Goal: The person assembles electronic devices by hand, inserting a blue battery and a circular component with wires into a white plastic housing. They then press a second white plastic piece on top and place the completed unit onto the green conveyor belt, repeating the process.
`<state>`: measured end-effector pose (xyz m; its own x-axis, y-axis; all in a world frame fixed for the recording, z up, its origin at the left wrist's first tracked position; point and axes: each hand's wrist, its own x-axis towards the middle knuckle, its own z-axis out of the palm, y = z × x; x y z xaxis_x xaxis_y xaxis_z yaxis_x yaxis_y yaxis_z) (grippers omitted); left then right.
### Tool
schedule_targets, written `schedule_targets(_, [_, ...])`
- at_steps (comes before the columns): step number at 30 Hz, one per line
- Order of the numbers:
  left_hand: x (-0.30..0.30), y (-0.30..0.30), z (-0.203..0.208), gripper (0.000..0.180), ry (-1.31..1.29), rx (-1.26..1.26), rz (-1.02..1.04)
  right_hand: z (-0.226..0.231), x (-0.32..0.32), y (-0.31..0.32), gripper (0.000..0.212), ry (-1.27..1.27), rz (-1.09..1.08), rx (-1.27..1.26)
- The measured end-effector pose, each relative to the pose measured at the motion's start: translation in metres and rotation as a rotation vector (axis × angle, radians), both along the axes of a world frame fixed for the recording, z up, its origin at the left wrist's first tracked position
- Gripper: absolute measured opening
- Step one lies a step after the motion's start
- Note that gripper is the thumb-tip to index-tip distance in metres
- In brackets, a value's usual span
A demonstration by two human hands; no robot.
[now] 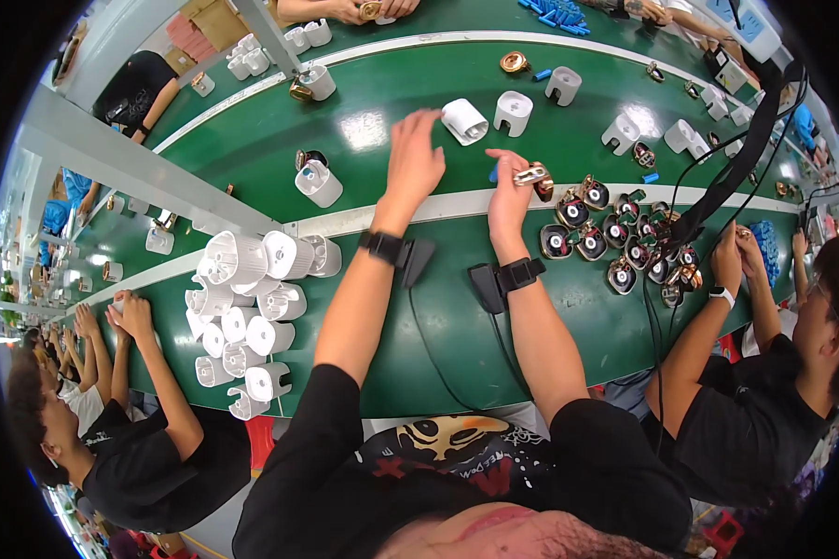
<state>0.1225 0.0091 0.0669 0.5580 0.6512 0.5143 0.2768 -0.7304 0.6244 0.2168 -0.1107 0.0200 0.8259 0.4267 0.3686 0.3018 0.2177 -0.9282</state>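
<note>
My left hand (416, 156) is over the green table, fingers stretched out and slightly blurred, close beside a white plastic housing (464, 122) that lies tilted on its side. Whether the fingertips touch it, I cannot tell. My right hand (510, 197) is closed on a gold-rimmed round part (539, 179) with small components on it. A bit of a blue cylindrical cell (494, 173) shows at the same hand's fingers. Just beyond, a second white housing (513, 114) stands with its notch toward me, and a third housing (562, 86) is to its right.
White housings (268, 303) are piled left of my forearm. Right of my right hand lie several round speaker-like parts (591, 244). Another housing (318, 184) stands at left. Black cables (755, 140) hang at right. Co-workers sit on both sides; a metal post (149, 168) rises at left.
</note>
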Motion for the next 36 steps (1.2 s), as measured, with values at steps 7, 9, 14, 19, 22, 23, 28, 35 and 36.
schedule_targets(7, [0.051, 0.036, -0.008, 0.049, 0.213, 0.217, -0.286, 0.01, 0.004, -0.01, 0.031, 0.413, 0.189, 0.081])
schedule_targets(9, [0.044, 0.038, -0.007, 0.05, 0.308, 0.113, -0.207, 0.01, 0.004, -0.011, 0.032, 0.464, 0.228, 0.131])
schedule_targets(14, [-0.002, 0.005, 0.0, 0.066, 0.151, -0.209, -0.049, 0.012, 0.005, -0.007, 0.032, 0.476, 0.163, 0.152])
schedule_targets(19, [-0.046, -0.044, -0.018, 0.074, 0.099, -0.157, 0.162, 0.011, -0.011, 0.002, 0.031, 0.392, 0.226, 0.199])
schedule_targets(22, [-0.063, -0.049, -0.026, 0.078, 0.011, -0.217, -0.011, 0.012, -0.023, 0.003, 0.03, 0.301, 0.337, 0.197])
schedule_targets(23, [-0.062, -0.049, -0.028, 0.078, 0.01, -0.222, -0.01, 0.013, -0.023, 0.002, 0.027, 0.247, 0.334, 0.185])
schedule_targets(28, [-0.057, -0.055, -0.026, 0.077, -0.09, -0.32, -0.124, 0.012, -0.026, 0.002, 0.018, 0.04, 0.286, 0.178])
schedule_targets(35, [-0.06, -0.051, -0.03, 0.072, -0.152, -0.317, -0.139, 0.016, -0.031, 0.002, 0.016, -0.094, 0.281, 0.161])
schedule_targets(36, [-0.06, -0.051, -0.03, 0.072, -0.152, -0.326, -0.141, 0.017, -0.03, 0.002, 0.016, -0.092, 0.288, 0.157])
